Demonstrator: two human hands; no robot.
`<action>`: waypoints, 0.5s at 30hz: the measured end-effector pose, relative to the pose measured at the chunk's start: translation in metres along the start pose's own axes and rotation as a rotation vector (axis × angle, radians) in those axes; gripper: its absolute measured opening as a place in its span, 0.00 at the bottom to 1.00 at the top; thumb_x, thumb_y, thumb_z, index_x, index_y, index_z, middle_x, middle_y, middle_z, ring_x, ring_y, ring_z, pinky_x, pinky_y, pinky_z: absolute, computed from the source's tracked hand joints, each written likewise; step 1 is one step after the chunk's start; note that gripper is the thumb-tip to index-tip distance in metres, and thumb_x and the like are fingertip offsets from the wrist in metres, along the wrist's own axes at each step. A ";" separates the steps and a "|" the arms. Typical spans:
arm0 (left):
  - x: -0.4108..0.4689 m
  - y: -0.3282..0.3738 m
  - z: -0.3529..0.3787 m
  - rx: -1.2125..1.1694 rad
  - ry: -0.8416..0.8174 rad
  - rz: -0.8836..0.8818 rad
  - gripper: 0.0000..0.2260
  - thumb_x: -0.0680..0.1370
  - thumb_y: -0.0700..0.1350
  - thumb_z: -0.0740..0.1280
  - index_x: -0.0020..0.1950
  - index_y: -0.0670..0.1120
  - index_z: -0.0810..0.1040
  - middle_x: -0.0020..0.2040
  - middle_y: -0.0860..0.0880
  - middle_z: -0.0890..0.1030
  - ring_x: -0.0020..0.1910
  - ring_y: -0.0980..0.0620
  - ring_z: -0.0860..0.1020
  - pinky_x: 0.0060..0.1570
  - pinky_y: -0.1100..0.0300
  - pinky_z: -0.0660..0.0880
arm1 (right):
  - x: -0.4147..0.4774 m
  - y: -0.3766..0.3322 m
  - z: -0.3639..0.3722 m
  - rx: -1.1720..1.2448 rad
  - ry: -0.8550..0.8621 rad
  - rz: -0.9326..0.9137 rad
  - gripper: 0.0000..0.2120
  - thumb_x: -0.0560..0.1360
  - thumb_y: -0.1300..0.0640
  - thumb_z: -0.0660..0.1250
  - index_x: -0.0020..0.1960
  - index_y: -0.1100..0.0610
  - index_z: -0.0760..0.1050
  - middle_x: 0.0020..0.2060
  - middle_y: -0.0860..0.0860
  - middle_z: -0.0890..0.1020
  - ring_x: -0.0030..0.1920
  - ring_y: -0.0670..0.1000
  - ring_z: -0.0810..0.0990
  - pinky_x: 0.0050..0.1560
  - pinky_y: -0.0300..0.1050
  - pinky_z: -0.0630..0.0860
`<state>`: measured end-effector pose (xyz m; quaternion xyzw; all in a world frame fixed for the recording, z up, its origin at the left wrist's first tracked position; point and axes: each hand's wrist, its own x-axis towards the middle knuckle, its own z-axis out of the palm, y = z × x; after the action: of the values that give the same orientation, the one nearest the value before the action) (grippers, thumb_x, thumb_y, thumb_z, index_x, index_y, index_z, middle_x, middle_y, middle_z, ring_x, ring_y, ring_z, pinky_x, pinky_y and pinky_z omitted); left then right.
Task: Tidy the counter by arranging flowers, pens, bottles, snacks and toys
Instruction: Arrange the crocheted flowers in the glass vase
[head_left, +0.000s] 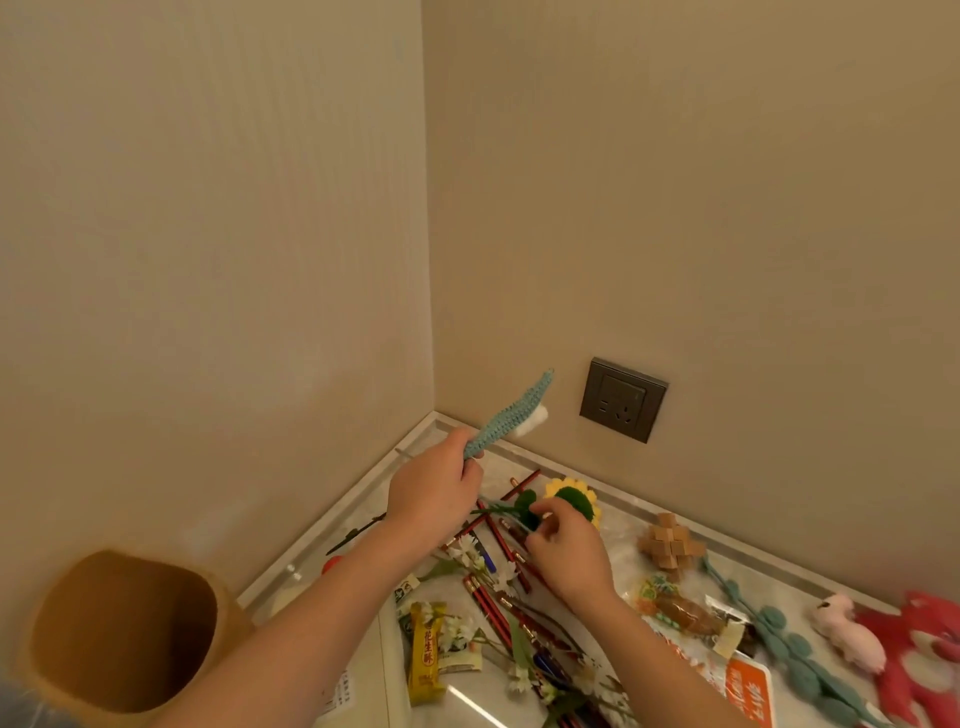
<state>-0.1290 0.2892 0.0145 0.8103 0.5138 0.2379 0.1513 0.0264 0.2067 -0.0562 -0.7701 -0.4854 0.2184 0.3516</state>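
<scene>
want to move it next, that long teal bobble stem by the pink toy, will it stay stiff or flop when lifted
The teal bobble stem will probably flop: it lies in a loose curve on the counter. Its fuzzy, felt-like bobbles suggest it is light and not slippery. It seems unlikely to roll, though the end near the pink toy may drag.

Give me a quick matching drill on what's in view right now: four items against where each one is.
Items:
1. crochet leaf
2. sunflower
3. wooden puzzle
4. brown vase

Places:
A. lower left, beside the counter
B. held up in the left hand
C. on the counter below the wall socket
D. at the right hand fingertips

Pairs: 1-B, 2-D, 3-C, 4-A
</scene>
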 end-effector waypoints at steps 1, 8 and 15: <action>0.000 0.000 0.001 0.006 -0.013 0.013 0.09 0.79 0.50 0.57 0.57 0.58 0.71 0.33 0.58 0.76 0.28 0.59 0.75 0.23 0.59 0.65 | 0.001 -0.002 -0.005 0.102 0.047 0.012 0.15 0.72 0.61 0.66 0.57 0.49 0.76 0.39 0.47 0.80 0.39 0.47 0.79 0.39 0.43 0.76; 0.001 0.016 0.018 -0.079 -0.285 -0.052 0.08 0.81 0.51 0.55 0.57 0.51 0.68 0.44 0.52 0.82 0.40 0.51 0.81 0.43 0.49 0.80 | 0.005 -0.011 -0.036 -0.030 -0.111 0.011 0.05 0.71 0.52 0.70 0.46 0.46 0.76 0.40 0.45 0.81 0.41 0.44 0.79 0.39 0.41 0.76; -0.008 0.004 0.036 0.119 -0.408 -0.036 0.08 0.81 0.49 0.55 0.56 0.46 0.65 0.45 0.48 0.76 0.39 0.47 0.77 0.36 0.54 0.74 | -0.023 0.003 -0.009 -0.167 -0.254 0.070 0.16 0.68 0.46 0.70 0.54 0.48 0.75 0.38 0.42 0.76 0.42 0.46 0.77 0.42 0.45 0.75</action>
<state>-0.1094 0.2798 -0.0156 0.8399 0.5000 0.0352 0.2083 0.0249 0.1822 -0.0527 -0.7792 -0.5155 0.2850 0.2142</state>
